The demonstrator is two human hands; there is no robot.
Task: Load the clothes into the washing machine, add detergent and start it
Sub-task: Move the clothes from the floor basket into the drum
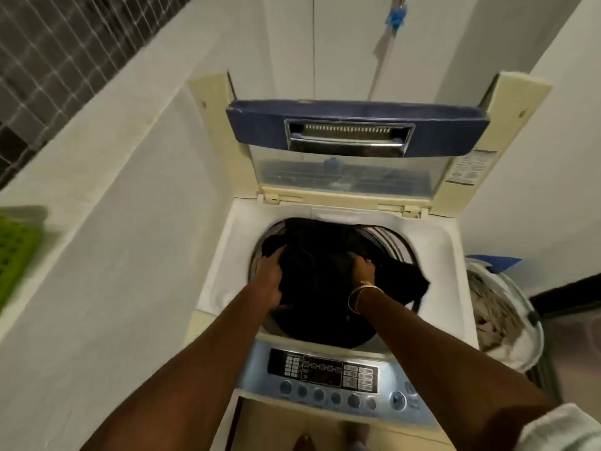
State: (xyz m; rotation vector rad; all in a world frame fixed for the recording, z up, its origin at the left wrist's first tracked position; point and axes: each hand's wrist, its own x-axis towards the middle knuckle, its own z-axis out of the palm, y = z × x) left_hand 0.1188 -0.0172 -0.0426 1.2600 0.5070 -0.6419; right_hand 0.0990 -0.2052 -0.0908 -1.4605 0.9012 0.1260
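Fingers of left hand [270, 278] and right hand [362, 268] gripping black clothes [318, 288], inside drum [393, 245]

We log the washing machine [227, 255] as the carrier: a top-loader with its lid [357, 131] raised upright at the back. Its drum [390, 242] holds a heap of dark clothes [325, 288]. One fold hangs over the drum's right rim onto the white top deck. To the left, a white ledge [113, 222] carries a green perforated basket [16, 255], cut off by the frame edge.
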